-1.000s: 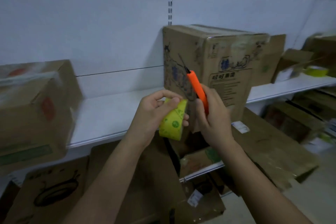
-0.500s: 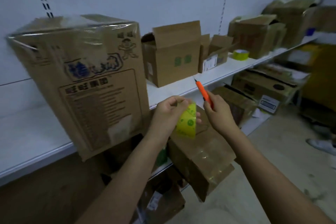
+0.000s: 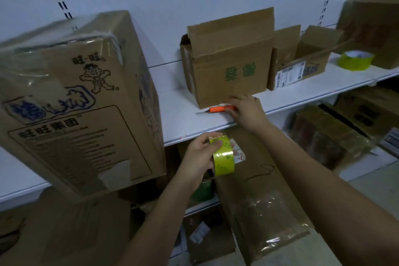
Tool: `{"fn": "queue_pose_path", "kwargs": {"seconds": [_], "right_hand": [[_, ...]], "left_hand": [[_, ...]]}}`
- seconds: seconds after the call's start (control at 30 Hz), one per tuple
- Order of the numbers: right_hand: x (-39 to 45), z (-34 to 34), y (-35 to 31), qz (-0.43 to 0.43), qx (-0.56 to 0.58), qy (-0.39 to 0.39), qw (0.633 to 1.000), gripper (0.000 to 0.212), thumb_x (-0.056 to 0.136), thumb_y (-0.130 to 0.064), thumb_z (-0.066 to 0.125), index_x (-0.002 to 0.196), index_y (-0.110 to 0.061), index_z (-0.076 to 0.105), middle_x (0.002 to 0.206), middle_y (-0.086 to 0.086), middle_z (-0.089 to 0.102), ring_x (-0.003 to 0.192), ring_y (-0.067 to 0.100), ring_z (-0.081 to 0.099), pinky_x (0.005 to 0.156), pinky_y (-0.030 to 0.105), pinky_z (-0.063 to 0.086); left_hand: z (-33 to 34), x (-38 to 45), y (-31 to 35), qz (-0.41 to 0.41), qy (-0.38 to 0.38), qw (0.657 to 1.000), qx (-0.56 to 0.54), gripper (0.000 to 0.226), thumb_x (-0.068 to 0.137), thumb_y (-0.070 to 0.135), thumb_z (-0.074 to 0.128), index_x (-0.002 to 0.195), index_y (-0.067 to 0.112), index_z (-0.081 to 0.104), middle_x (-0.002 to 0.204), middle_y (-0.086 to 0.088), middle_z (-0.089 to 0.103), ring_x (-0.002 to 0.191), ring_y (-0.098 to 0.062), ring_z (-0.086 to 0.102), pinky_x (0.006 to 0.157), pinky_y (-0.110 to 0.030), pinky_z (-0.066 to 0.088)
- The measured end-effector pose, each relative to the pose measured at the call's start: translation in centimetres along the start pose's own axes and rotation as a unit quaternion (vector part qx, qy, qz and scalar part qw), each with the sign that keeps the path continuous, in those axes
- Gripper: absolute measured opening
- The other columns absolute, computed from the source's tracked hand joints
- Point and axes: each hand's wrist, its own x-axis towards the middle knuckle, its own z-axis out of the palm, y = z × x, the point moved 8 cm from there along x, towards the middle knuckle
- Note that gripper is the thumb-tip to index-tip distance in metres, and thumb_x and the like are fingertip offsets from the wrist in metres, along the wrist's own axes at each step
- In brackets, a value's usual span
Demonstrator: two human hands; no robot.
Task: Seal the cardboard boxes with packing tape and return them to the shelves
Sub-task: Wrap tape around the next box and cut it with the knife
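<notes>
My left hand grips a yellow-green roll of packing tape just below the white shelf's front edge. My right hand rests on the shelf, fingers curled round the end of an orange utility knife that lies flat with its blade pointing left. Right behind it stands an open cardboard box with green characters, its flap raised. A large taped box with a cartoon figure stands on the shelf at the left.
A smaller open box with a shipping label sits right of the open one, then a second tape roll and another box. Taped boxes crowd the lower shelves and the floor.
My right hand has moved up and forward, bringing the orange knife from mid-air down flat onto the shelf in front of the open box. The left hand with the tape has stayed low.
</notes>
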Motion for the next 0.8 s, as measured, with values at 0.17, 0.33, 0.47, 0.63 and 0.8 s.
{"fn": "queue_pose_path", "kwargs": {"seconds": [0.17, 0.33, 0.47, 0.63, 0.8], "right_hand": [[-4.9, -1.3, -4.7, -0.001, 0.326, -0.086, 0.941, 0.031, 0.089, -0.043, 0.069, 0.111, -0.022, 0.073, 0.097, -0.011, 0.07, 0.088, 0.002, 0.063, 0.075, 0.014, 0.049], [-4.7, -0.2, -5.3, 0.03, 0.3, -0.097, 0.948, 0.005, 0.084, -0.021, 0.078, 0.08, -0.019, 0.08, 0.073, -0.012, 0.072, 0.073, -0.001, 0.065, 0.065, 0.011, 0.048], [-3.3, 0.5, -6.1, 0.044, 0.304, -0.071, 0.949, 0.009, 0.083, -0.016, 0.08, 0.074, -0.019, 0.079, 0.07, -0.011, 0.072, 0.068, -0.002, 0.065, 0.062, 0.013, 0.049], [-2.1, 1.9, -7.1, 0.049, 0.308, -0.037, 0.95, 0.004, 0.081, -0.015, 0.08, 0.077, -0.015, 0.08, 0.073, -0.008, 0.073, 0.067, -0.003, 0.062, 0.067, 0.016, 0.048], [-1.4, 3.5, -7.1, 0.039, 0.28, -0.027, 0.959, 0.004, 0.078, -0.016, 0.083, 0.078, -0.019, 0.081, 0.081, -0.012, 0.056, 0.075, 0.002, 0.055, 0.069, 0.018, 0.041]], "left_hand": [[-0.7, 1.1, 0.1, 0.015, 0.011, 1.0, -0.011, 0.022, 0.1, 0.008, 0.055, 0.121, 0.006, 0.06, 0.11, -0.021, 0.072, 0.089, -0.033, 0.074, 0.074, -0.04, 0.062], [-0.9, 0.8, -0.6, -0.006, 0.048, 0.998, -0.032, 0.028, 0.1, 0.013, 0.059, 0.126, 0.005, 0.057, 0.105, -0.017, 0.075, 0.081, -0.028, 0.076, 0.062, -0.034, 0.061], [-3.2, 1.7, -1.1, -0.015, 0.142, 0.989, 0.034, 0.083, 0.09, 0.031, 0.073, 0.156, 0.028, 0.022, 0.131, -0.01, 0.062, 0.106, -0.029, 0.068, 0.088, -0.048, 0.058], [-4.5, 1.9, -1.1, 0.015, 0.19, 0.979, 0.068, 0.093, 0.094, 0.035, 0.066, 0.158, 0.037, -0.002, 0.154, -0.006, 0.041, 0.126, -0.029, 0.054, 0.1, -0.051, 0.051], [-4.8, 2.9, -1.2, 0.025, 0.192, 0.976, 0.101, 0.087, 0.102, 0.025, 0.055, 0.157, 0.037, -0.01, 0.122, 0.007, 0.053, 0.076, -0.007, 0.048, 0.093, -0.051, 0.054]]}}
